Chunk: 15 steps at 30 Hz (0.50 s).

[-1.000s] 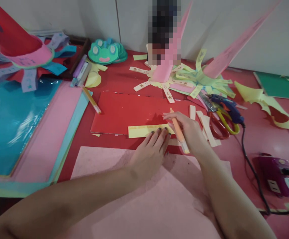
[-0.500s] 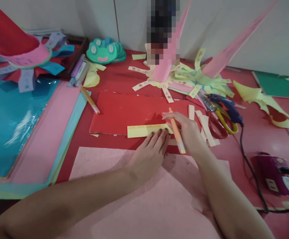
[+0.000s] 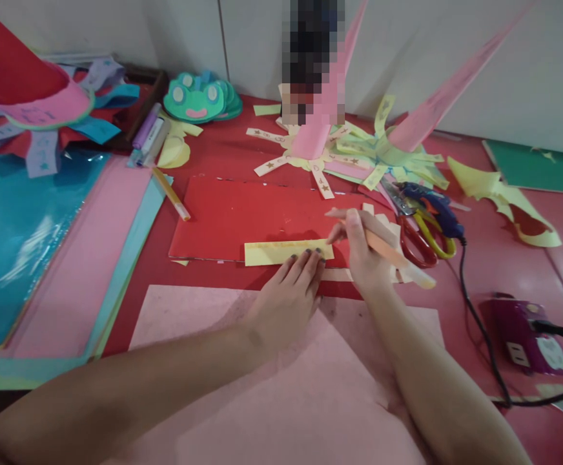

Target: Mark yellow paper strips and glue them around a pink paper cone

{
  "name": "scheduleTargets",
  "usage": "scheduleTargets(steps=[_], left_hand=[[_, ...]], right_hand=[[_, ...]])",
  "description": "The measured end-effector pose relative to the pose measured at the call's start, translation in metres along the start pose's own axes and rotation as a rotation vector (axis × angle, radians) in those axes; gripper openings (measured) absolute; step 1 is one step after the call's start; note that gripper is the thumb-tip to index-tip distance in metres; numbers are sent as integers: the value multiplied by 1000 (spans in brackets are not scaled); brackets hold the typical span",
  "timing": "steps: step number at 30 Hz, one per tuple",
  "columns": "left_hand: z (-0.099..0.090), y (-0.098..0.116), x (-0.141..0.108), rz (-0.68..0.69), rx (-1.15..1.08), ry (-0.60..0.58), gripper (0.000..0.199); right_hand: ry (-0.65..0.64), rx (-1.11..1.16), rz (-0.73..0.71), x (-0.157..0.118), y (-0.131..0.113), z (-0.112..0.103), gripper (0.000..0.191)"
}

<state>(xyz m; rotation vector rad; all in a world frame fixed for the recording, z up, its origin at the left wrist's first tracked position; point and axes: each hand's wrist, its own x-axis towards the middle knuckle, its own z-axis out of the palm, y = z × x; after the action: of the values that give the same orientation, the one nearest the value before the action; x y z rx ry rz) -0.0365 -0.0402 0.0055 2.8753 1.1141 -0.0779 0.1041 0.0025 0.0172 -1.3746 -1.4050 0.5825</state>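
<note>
Yellow strip (image 3: 266, 254) lies along the near edge of the red board (image 3: 233, 216), left fingers (image 3: 301, 266) flat, pretty much together on it. Right fingers (image 3: 356, 227) are clamped on an orange marker (image 3: 385, 248) at the board's right end.

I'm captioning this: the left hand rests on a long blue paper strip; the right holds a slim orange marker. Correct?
The head view shows the long paper strip is yellow, not blue; the left hand rests on it, and the right hand holds the slim orange marker.
</note>
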Motion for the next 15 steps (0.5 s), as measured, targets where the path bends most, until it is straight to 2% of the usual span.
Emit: scheduleTargets(steps=[3, 9, 15], left_hand=[[1, -1, 0, -3, -26, 21, 51], [3, -1, -1, -20, -42, 124, 51], [1, 1, 0, -5, -22, 84, 53]], right_hand=[[-66, 85, 46, -4, 1, 4, 33], [-146, 70, 215, 1, 9, 10, 34], [-151, 75, 216, 3, 14, 11, 27]])
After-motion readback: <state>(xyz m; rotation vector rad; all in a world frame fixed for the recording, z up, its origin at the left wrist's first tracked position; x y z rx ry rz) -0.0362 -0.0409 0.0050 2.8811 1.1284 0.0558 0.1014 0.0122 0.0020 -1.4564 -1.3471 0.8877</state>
